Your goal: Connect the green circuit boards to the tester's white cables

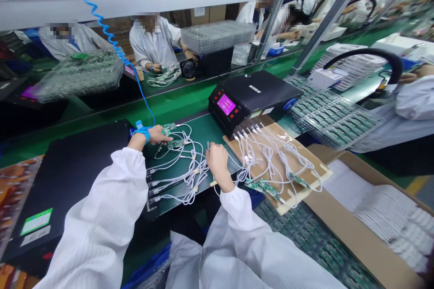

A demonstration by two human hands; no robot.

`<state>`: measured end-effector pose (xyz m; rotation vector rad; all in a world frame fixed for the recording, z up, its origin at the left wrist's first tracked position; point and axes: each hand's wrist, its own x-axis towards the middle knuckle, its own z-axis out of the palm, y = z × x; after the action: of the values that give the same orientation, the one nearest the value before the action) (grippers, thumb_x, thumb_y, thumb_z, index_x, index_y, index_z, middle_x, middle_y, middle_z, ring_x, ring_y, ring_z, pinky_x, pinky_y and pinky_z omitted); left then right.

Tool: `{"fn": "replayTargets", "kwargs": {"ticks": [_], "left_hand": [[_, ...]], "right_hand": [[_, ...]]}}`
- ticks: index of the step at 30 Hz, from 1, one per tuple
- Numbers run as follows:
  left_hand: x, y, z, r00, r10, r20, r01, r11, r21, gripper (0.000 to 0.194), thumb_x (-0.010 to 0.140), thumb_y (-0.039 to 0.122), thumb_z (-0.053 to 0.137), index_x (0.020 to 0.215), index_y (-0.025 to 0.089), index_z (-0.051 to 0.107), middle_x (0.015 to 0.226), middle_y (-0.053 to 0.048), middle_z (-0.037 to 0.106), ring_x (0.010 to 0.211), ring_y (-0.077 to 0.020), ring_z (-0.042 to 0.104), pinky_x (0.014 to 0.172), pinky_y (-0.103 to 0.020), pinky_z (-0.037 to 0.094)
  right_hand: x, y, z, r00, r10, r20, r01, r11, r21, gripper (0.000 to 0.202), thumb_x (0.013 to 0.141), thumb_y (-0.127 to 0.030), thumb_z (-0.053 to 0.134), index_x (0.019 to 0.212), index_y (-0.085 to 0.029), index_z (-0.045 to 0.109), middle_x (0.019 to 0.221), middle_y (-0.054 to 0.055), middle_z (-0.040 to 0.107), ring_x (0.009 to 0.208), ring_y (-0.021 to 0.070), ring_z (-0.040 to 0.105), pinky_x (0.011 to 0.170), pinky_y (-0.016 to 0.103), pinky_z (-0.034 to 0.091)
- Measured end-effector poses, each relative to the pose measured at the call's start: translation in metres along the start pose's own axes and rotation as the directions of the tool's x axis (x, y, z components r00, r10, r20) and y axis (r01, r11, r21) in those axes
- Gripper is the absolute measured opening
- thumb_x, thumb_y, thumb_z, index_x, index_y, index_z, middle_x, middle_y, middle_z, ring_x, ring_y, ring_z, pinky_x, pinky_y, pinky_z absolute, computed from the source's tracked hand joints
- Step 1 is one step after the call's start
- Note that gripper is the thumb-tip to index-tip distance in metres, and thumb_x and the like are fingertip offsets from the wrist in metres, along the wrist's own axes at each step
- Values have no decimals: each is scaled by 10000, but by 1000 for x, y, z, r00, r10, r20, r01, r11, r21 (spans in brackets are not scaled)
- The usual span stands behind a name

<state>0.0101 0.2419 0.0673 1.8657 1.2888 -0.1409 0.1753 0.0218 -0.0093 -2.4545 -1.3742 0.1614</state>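
My left hand (158,135), with a blue wrist strap (143,132) on the wrist, is closed at the edge of a green circuit board (168,127). A second circuit board (176,144) lies just beyond its fingertips. Pinched fingers of my right hand (217,159) hold what looks like the end of a white cable, mostly hidden by the fingers. Between the hands, looped white cables (195,171) lie on the green mat (203,126). Several of them plug into the black box (84,176) at left.
A black tester (254,95) with a lit purple screen has white cables running over a cardboard sheet (305,153) to circuit boards (262,186). A carton (339,216) of white cables stands at right. Blister trays (334,113) lie beyond. A coiled blue cord (111,38) hangs down. Co-workers sit opposite.
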Motion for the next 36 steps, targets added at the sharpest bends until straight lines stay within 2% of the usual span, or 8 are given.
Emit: {"fn": "replayTargets", "kwargs": {"ticks": [5, 9, 13, 17, 23, 27, 30, 36], "left_hand": [[-3, 15, 4, 987, 88, -138, -102, 990, -99, 339, 874, 482, 742, 810, 191, 580, 576, 42, 423, 526, -114, 421, 569, -275, 368], [-8, 30, 8, 983, 56, -176, -106, 951, -289, 148, 987, 321, 576, 929, 184, 576, 578, 72, 326, 526, -94, 371, 606, -290, 393], [-12, 41, 16, 981, 136, -137, -184, 876, -447, 54, 956, 224, 590, 958, 171, 581, 656, 42, 469, 582, -115, 463, 667, -323, 518], [-15, 44, 25, 958, 263, -113, -283, 814, -507, 237, 919, 349, 705, 1029, 148, 642, 836, -49, 682, 774, -158, 635, 790, -324, 545], [-22, 44, 28, 905, 421, 68, -329, 791, -516, 579, 741, 475, 903, 1190, 151, 734, 1167, -146, 766, 905, -180, 661, 818, -334, 516], [-25, 45, 30, 924, 368, 109, -255, 802, -540, 606, 611, 497, 983, 1058, 149, 770, 1041, -97, 754, 928, -182, 675, 811, -317, 541], [-24, 45, 31, 936, 338, 101, -230, 803, -550, 603, 545, 518, 1003, 942, 139, 753, 864, -45, 709, 832, -156, 658, 799, -317, 562], [-21, 44, 31, 934, 339, 110, -217, 787, -578, 597, 514, 509, 1015, 881, 138, 726, 846, -35, 700, 823, -150, 666, 801, -307, 573]], "right_hand": [[-8, -25, 11, 952, -304, 49, 298, 950, 97, 254, 1061, -200, 471, 1111, -171, 718, 1119, 133, 735, 1078, 269, 631, 930, 356, 470], [-10, -50, 28, 939, -308, 150, 310, 951, 10, 301, 978, -40, 477, 1099, -147, 731, 1093, 172, 740, 1107, 302, 605, 877, 372, 490], [-10, -52, 35, 924, -349, 155, 351, 936, 13, 321, 945, -2, 494, 1089, -148, 742, 1058, 173, 747, 1122, 304, 588, 891, 373, 496], [-16, -35, 31, 914, -405, 22, 387, 887, 253, 225, 989, -126, 552, 1088, -169, 749, 1069, 122, 736, 1091, 275, 603, 950, 376, 500], [-29, -19, 31, 972, -190, -135, 220, 558, 800, 145, 961, -221, 597, 1009, -197, 731, 1003, 49, 720, 939, 176, 695, 901, 310, 543], [-32, -23, 38, 986, -62, -154, 166, 375, 912, 187, 932, -368, 661, 940, -189, 718, 972, 55, 722, 867, 179, 702, 834, 306, 557], [-32, -26, 43, 983, 45, -178, 153, 338, 929, 274, 949, -454, 644, 968, -191, 719, 955, 56, 712, 849, 181, 682, 805, 307, 554], [-29, -27, 45, 970, 129, -205, 150, 348, 925, 343, 987, -501, 577, 922, -192, 709, 887, 41, 671, 805, 177, 641, 778, 308, 534]]}}
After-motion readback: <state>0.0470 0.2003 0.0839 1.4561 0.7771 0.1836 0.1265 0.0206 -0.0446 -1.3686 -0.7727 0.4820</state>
